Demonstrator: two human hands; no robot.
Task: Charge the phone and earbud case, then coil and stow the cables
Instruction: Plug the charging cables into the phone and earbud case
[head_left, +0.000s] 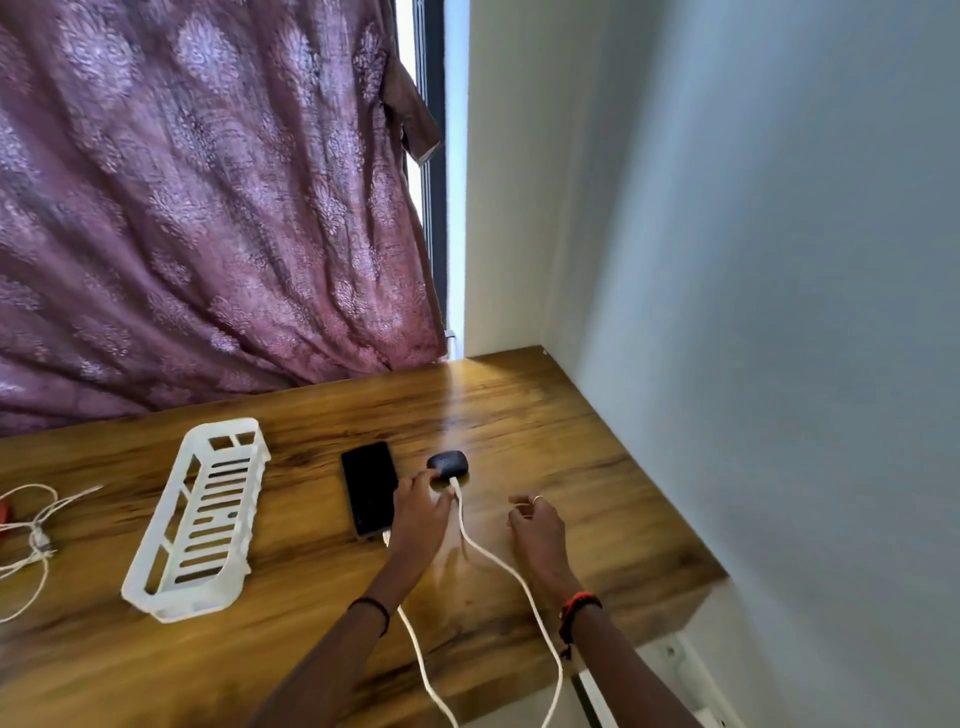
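- Toward the right half of the bench (519, 415), in the head view, the earbud case (448, 461) sits just right of the phone (370, 488). The phone lies face up, screen dark.
- One white cable (498, 558) comes over the front edge and ends at the case's near side. A second cable (415, 644) passes under the left wrist and seems to meet the phone's near end.
- Left grip (418, 512) reaches to the case, one fingertip against it and another beside the plug, likely steadying the case while the plug seats. With the blur I cannot tell whether it pinches the plug.
- Right grip (537, 527) is just right of that cable, loosely curled, holding nothing.
- A white basket (200, 514) lies left of the phone, probably for stowing. Spare leads (31, 530) tangle at the left edge.
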